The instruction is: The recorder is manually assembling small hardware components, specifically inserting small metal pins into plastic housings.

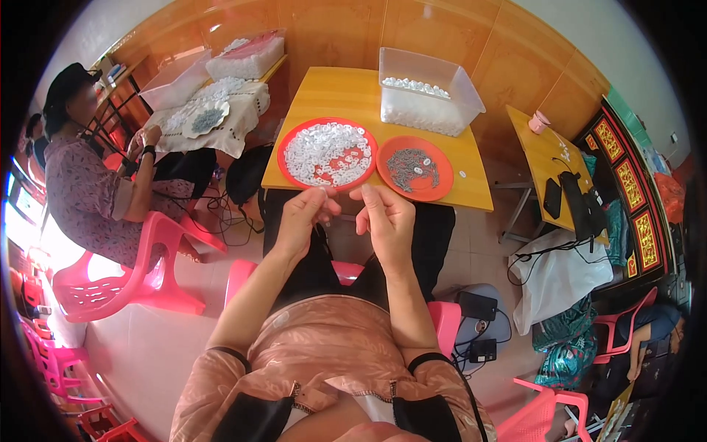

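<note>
My left hand (300,221) is closed in a pinch just in front of a red round tray (283,163) heaped with small white plastic pieces (324,144). Whatever sits between its fingertips is too small to name. A short gap to the right, my right hand (388,222) has its fingers curled and its thumb pressed to them; I cannot make out what they hold. Just beyond it lies an orange-red plate (434,193) with a pile of small grey metal parts (405,169) and a few white pieces on top.
Both dishes stand on a yellow wooden table (331,92). A clear plastic bin (431,114) of white pieces stands at its back right. One white piece (462,174) lies near the right edge. At left, a person (103,177) works at another table beside a pink chair (140,272).
</note>
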